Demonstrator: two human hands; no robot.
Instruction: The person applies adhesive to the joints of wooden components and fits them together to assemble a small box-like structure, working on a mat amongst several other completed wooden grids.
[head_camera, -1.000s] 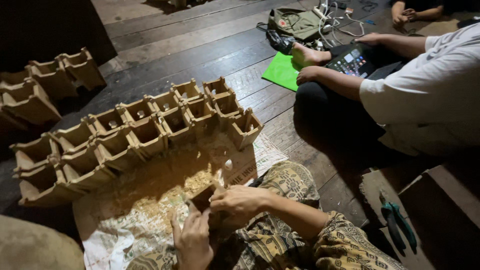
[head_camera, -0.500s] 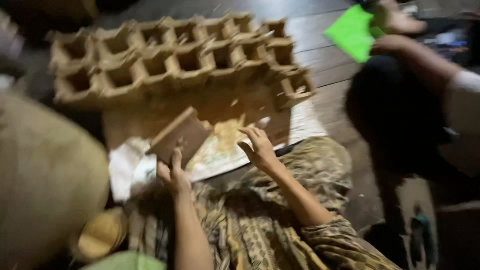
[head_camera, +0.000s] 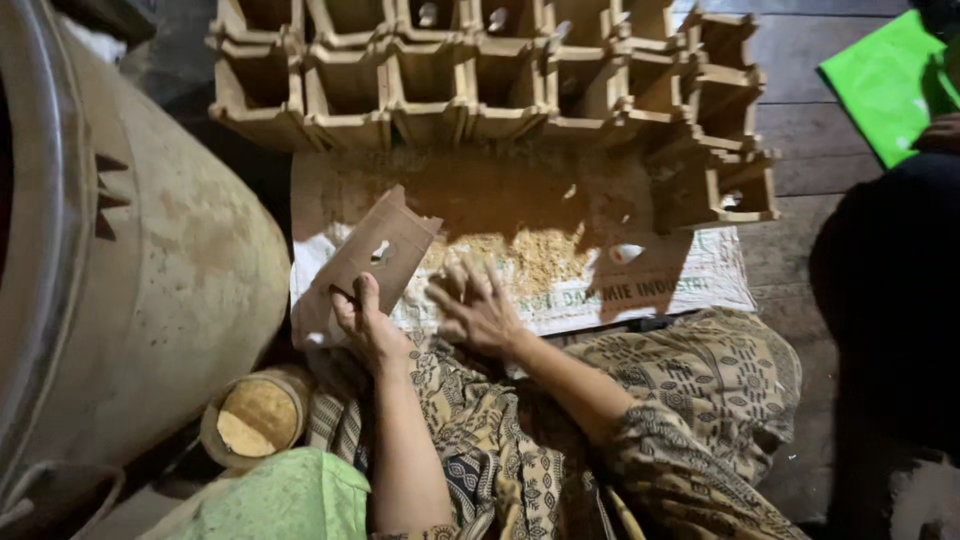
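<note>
A flat wooden piece (head_camera: 365, 265) with a small hole and notched edges is held tilted by the left hand (head_camera: 368, 325), whose fingers are closed on its lower edge, just above the left end of a printed sack (head_camera: 660, 285) spread on the plank floor (head_camera: 800, 150). The right hand (head_camera: 475, 305) is laid open and empty, fingers spread, on the sack beside a heap of sawdust (head_camera: 520, 258). Rows of open wooden boxes (head_camera: 480, 75) are ranged beyond, and a large drum (head_camera: 150, 270) with a small round container (head_camera: 255, 415) is seen at the left.
</note>
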